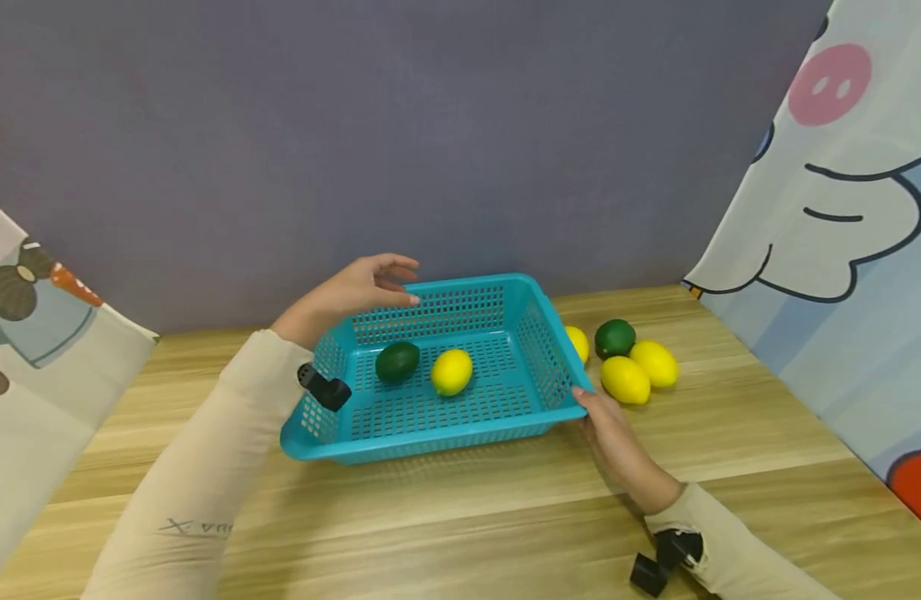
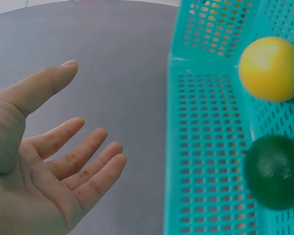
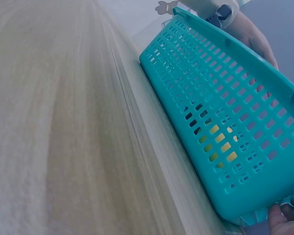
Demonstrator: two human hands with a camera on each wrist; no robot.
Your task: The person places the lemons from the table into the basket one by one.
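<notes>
A turquoise plastic basket [image 1: 445, 435] with a slotted floor and walls is at the middle of the wooden table. Inside it lie a lemon [image 1: 452, 372] and, to its left, a dark green oval fruit [image 1: 397, 362]. My right hand [image 1: 618, 442] grips the basket's near right corner, thumb over the rim; its fingers are partly hidden beneath. The left wrist view shows my left hand [image 2: 71, 181] empty beside the basket's wall, thumb spread from loosely bent fingers. In the head view that hand overlaps the far left part of the rim.
Right of the basket, two lemons [image 1: 627, 380] and another dark green fruit [image 1: 615, 338] sit close together on the table [image 1: 460, 525]. A third lemon [image 1: 578, 343] is partly hidden by the basket's wall. A grey backdrop [image 1: 460, 150] rises behind; printed cloths [image 1: 828, 217] stand at both sides.
</notes>
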